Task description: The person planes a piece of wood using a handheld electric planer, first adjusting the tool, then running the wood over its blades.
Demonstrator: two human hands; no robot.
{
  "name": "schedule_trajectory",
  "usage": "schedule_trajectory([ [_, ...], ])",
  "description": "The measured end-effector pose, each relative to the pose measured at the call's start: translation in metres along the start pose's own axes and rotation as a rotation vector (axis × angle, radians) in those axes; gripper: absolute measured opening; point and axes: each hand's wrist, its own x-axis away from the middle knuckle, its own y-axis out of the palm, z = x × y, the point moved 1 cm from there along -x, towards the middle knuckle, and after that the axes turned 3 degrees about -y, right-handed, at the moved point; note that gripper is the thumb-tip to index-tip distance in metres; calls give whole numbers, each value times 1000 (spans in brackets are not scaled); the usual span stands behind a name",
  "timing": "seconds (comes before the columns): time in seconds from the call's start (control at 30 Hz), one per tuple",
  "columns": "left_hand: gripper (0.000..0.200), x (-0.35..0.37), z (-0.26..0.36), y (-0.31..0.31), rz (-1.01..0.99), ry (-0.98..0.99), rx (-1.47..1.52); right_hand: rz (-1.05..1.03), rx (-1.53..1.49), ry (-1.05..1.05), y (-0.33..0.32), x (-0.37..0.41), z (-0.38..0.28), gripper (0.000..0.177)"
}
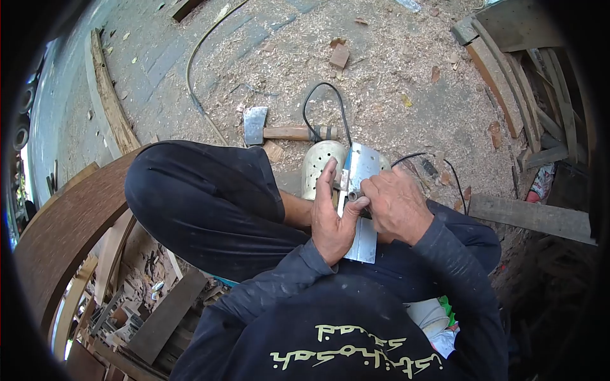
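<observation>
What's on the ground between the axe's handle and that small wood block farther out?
In the head camera view, a loop of black cord arches between the axe's handle and the wood block, with wood shavings scattered over the ground.

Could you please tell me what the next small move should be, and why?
I would probably lay the left hand's fingers along the edge of the metal plate to steady it. They point up, looking more open than gripping, while the right hand is curled at the small round-ended piece over the plate's lower end, so any turning there might shift the plate.
</observation>
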Motion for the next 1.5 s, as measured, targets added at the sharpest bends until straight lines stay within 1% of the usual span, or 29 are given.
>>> schedule_trajectory([
  [0.07, 88, 0, -5, 0, 15, -15, 37, 7, 26, 67, 2, 0, -5, 17],
  [0.1, 89, 0, -6, 0, 39, -19, 85, 9, 28, 68, 3, 1, -8, 17],
  [0.2, 88, -1, 1, 0, 25, -21, 95, -13, 66, 111, -1, -1, -6, 15],
  [0.3, 85, -3, -4, -1, 12, 9, 99, 13, 0, -30, 0, 1, 8, 11],
  [0.33, 83, -1, -6, -3, -3, -6, 88, 16, 15, -25, 1, 1, 13, 11],
  [0.37, 76, 2, -11, -5, 4, -30, 92, 57, -43, -45, 2, 2, 18, 11],
  [0.4, 76, 2, -16, -8, 4, -28, 94, 97, -106, -68, 2, 1, 19, 12],
  [0.43, 72, 3, -21, -11, 25, -99, 170, 167, -89, -92, 2, 3, 17, 13],
  [0.47, 67, 4, -28, -14, 48, -173, 243, 165, -97, -95, 2, 3, 19, 13],
  [0.5, 59, 3, -34, -15, 62, -258, 192, 201, -62, -135, -2, 4, 19, 13],
  [0.53, 59, 6, -43, -15, 61, -267, 187, 238, -26, -174, -10, 4, 18, 13],
  [0.57, 58, 7, -52, -11, 54, -334, 157, 226, -95, -126, -21, 3, 20, 11],
  [0.6, 57, 6, -54, -9, 42, -401, 127, 228, -96, -120, -24, 6, 22, 11],
  [0.63, 57, 6, -52, -9, 22, -418, 138, 205, -106, -104, -27, 9, 27, 12],
  [0.7, 57, 4, -56, -7, 28, -394, 124, 130, -111, -78, -29, 17, 31, 15],
  [0.8, 57, 6, -59, -5, 40, -383, 118, 90, -125, -79, -14, 26, 32, 17],
  [0.93, 56, 4, -49, -7, 23, -402, 136, 81, -137, -70, 1, 28, 35, 19],
  [1.0, 56, 4, -48, -7, 19, -406, 135, 118, -207, -81, 1, 27, 35, 21],
  [1.1, 56, 4, -47, -7, 23, -411, 153, 125, -222, -80, 3, 25, 36, 21],
  [1.23, 56, 4, -49, -7, 30, -421, 185, 74, -220, -69, 3, 23, 39, 21],
  [1.43, 55, 5, -48, -7, 40, -403, 122, 75, -276, -56, 7, 21, 40, 22],
  [1.5, 55, 5, -47, -8, 37, -397, 101, 77, -280, -59, 5, 20, 39, 19],
])
